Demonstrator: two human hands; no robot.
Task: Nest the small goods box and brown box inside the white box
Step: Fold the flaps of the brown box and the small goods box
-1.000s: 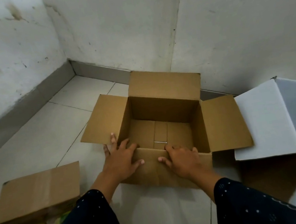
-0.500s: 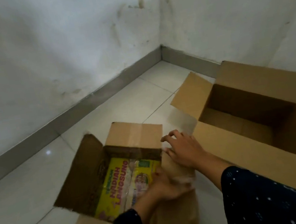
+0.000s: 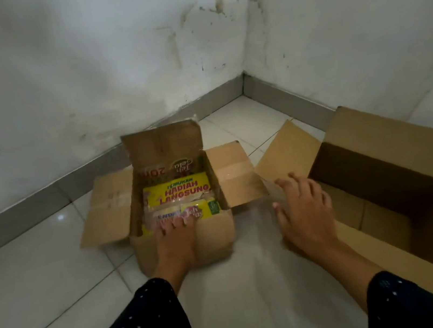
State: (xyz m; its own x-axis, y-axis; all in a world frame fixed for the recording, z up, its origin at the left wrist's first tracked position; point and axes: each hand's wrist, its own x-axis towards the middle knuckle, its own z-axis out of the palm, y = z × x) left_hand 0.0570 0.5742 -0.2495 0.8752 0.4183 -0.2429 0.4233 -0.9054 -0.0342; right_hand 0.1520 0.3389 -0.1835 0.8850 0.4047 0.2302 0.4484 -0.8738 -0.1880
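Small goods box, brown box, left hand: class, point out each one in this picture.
small goods box (image 3: 215, 237): head view, bare near wall.
brown box (image 3: 380, 166): head view, shaded inner far wall.
left hand (image 3: 174, 234): head view, back of hand.

You have turned from the big open brown cardboard box (image 3: 383, 188) to the small cardboard goods box (image 3: 181, 217). Your left hand (image 3: 174, 237) now hooks its near wall; your right hand (image 3: 303, 206) has come off it, fingers spread.

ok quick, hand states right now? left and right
Left hand: gripping the near wall of the small goods box, fingers over the rim.
Right hand: open, fingers spread, holding nothing.
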